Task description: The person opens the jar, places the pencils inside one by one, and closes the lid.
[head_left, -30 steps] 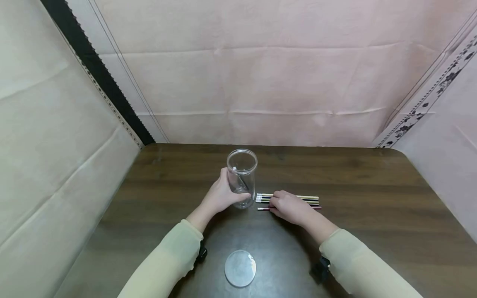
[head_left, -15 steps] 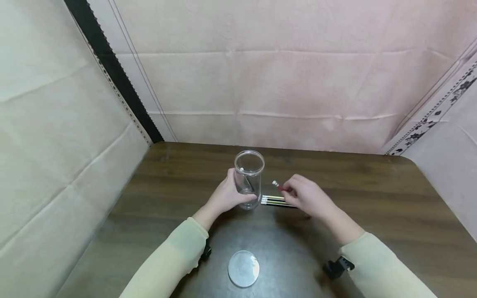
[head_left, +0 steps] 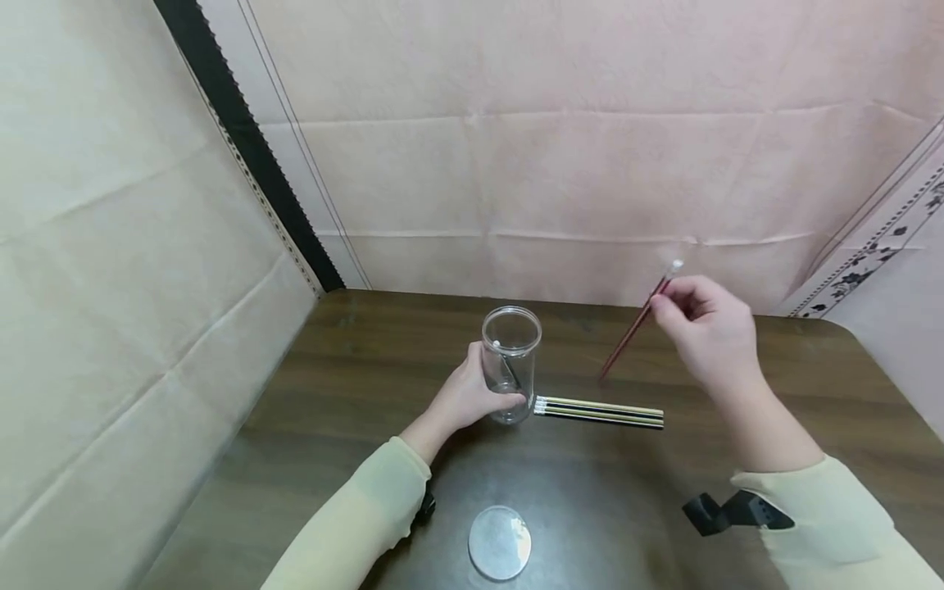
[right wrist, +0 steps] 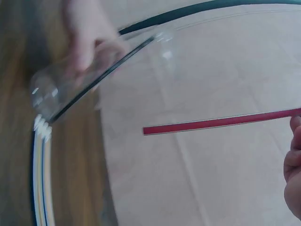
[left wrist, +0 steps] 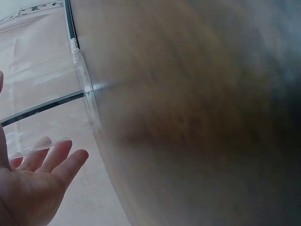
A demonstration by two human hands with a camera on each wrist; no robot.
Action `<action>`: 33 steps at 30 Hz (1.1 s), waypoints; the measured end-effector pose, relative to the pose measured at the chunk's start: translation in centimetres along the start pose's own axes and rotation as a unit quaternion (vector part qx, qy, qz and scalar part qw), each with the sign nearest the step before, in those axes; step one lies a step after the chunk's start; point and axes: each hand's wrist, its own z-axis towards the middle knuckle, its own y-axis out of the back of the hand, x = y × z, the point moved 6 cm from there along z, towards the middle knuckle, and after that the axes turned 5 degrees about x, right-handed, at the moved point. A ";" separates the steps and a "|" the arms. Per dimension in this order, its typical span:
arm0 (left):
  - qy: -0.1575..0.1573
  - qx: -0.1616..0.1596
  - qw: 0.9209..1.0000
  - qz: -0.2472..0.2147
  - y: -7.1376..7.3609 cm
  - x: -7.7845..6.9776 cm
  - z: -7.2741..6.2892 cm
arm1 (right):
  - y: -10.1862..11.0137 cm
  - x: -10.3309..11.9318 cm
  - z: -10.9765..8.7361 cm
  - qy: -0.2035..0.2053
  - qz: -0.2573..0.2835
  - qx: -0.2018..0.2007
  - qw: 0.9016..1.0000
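Red pencil (head_left: 629,337) has risen rightward, pinched near its top by the right hand (head_left: 708,332). Left hand (head_left: 466,392) grips the jar (head_left: 523,365); hold it steady, upright.

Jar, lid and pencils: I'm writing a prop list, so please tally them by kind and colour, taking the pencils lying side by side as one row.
Clear jar: 1
Clear round lid: 1
Red pencil: 1
Dark pencil inside the jar: 1
Row of pencils: 1
Total: 5
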 end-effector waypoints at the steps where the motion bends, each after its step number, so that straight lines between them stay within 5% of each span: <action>1: 0.001 -0.001 1.000 0.000 -0.1 0.0 0.0 | 0.3 0.1 0.2 -0.007 0.030 -0.022 0.999; 6: 0.005 -0.001 1.000 -0.004 -0.3 -0.1 -0.1 | 0.8 1.1 1.3 -0.006 0.191 -0.099 0.977; 11: 0.003 -0.004 1.000 -0.005 -0.2 -0.2 -0.1 | -0.2 2.1 1.9 0.001 0.263 -0.113 0.958; 17: -0.003 -0.007 1.000 -0.005 -0.3 -0.1 0.1 | -2.7 2.5 2.6 0.003 0.235 -0.076 0.969; 24: -0.007 -0.005 1.000 -0.003 -0.4 -0.1 0.0 | -5.9 1.7 2.4 -0.003 0.139 -0.012 0.990; 33: -0.006 -0.008 1.000 0.000 -0.2 -0.3 -0.1 | -8.4 0.3 1.8 -0.023 0.055 0.055 0.997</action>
